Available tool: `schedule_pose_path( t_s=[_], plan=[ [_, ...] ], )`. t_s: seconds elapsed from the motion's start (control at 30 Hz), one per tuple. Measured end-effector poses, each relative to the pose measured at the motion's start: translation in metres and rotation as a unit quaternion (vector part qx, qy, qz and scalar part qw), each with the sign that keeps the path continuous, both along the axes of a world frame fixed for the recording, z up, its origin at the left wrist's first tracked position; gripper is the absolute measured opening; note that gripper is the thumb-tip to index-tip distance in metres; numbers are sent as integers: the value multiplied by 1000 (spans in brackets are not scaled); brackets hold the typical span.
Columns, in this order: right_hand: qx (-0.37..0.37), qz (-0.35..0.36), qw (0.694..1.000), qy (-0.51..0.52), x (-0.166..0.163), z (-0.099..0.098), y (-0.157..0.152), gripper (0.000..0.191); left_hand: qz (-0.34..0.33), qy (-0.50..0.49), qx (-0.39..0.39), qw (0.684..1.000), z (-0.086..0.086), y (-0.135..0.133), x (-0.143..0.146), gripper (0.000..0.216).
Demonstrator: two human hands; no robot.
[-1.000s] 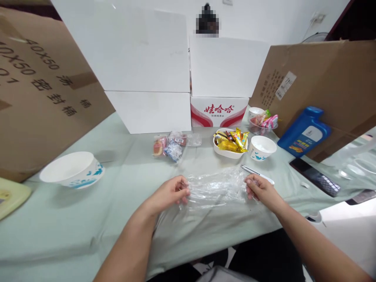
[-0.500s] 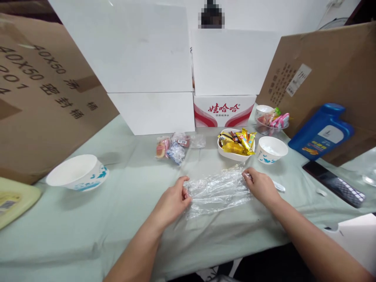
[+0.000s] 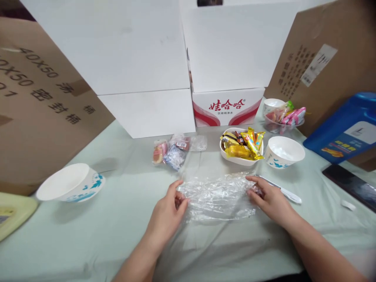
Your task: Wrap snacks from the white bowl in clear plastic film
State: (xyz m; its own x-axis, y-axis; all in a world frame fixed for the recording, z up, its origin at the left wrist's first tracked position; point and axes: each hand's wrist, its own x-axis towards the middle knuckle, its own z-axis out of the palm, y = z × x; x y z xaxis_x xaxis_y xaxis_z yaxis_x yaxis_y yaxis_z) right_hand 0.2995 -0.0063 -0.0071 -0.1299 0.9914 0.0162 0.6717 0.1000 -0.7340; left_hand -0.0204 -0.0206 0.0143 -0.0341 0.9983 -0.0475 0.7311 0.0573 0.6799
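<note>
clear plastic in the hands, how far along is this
Done: a small filled packet of snacks lies by the white box. In hand: the left hand and right hand pinch opposite ends of the clear plastic, spread flat and empty on the table. Left: wrapped snacks sit loose in the white dish.

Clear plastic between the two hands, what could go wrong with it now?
The clear plastic is thin and crinkled, pinched at each end by the left hand and right hand, so a hard pull might tear it or bunch it up. The right hand sits beside the white utensil; a sideways move could knock it away.
</note>
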Motion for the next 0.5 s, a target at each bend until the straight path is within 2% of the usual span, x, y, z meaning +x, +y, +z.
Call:
schedule_pose_path(
  t_s=[0.07,0.17,0.37,0.5],
  plan=[
    [36,-22,999,-20,1,1,2,43,-8,39,-2,999,-1,-2,4,47],
    [46,-44,997,-47,0,1,6,41,-24,84,-8,996,-3,-4,6,48],
    [101,-99,988,-68,-1,-2,6,30,-30,79,1,996,2,-9,5,41],
    [116,-97,986,-73,0,-1,8,26,-59,115,-7,992,6,-12,6,33]
  ],
)
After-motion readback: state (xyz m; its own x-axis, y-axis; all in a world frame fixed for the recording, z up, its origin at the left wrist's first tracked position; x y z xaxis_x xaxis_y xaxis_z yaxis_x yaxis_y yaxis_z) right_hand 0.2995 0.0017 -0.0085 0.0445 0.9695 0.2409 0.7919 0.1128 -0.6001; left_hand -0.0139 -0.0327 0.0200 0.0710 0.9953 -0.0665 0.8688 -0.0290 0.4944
